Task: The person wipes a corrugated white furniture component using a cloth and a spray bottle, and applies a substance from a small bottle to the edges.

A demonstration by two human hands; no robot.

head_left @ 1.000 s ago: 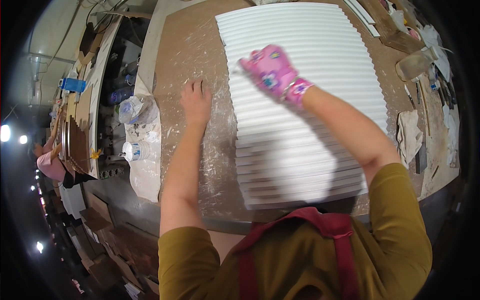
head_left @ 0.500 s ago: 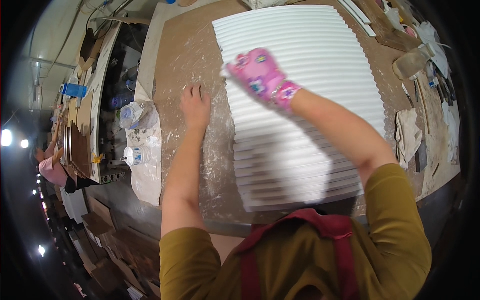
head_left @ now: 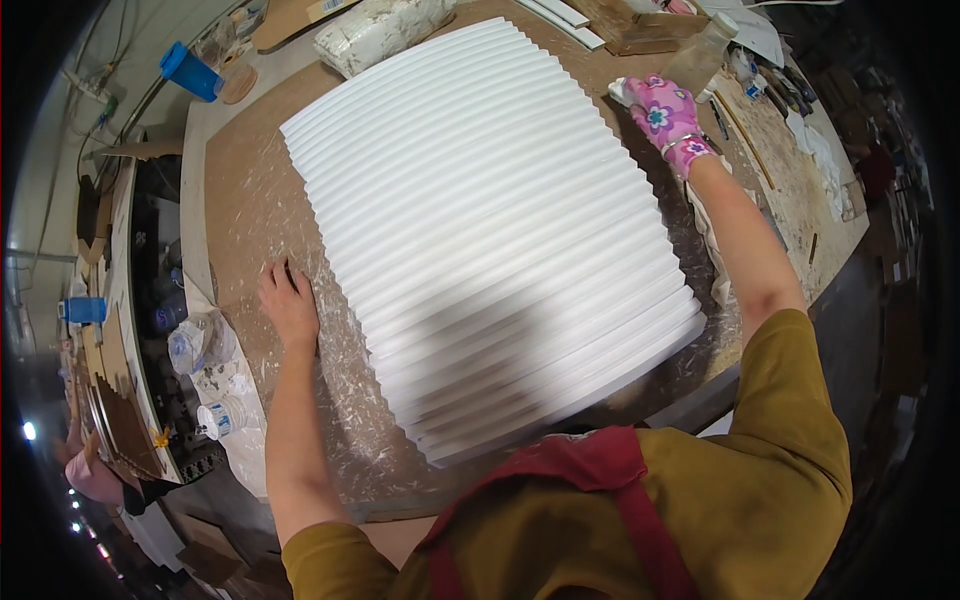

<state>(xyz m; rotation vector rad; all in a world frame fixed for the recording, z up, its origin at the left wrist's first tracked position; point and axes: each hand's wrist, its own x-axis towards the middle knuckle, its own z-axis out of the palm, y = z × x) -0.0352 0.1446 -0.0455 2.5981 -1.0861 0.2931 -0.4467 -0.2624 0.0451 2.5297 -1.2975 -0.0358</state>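
Note:
A large white ridged panel (head_left: 490,190) lies on a brown, white-smeared board (head_left: 255,190). My bare left hand (head_left: 290,305) rests on the board to the left of the panel, fingers stretched out and holding nothing. Beyond the panel's right edge is my right hand (head_left: 664,112), in a pink flowered glove. Its fingers are closed on a small white wad (head_left: 620,92), perhaps folded cloth; the glove hides most of it. Just past the glove stands a cloudy plastic bottle (head_left: 703,55).
A white-crusted wrapped bundle (head_left: 380,35) touches the panel's far edge. A blue cup (head_left: 190,72) stands far left. Plastic bags (head_left: 200,340) and a white tub (head_left: 222,417) sit at the left. Tools (head_left: 785,88) lie far right. Another person (head_left: 95,475) works at the far left.
My gloved right hand has moved from the panel's left side across to beyond its right edge, still holding the white wad. My left hand stays on the board. The whole view has turned and shifted.

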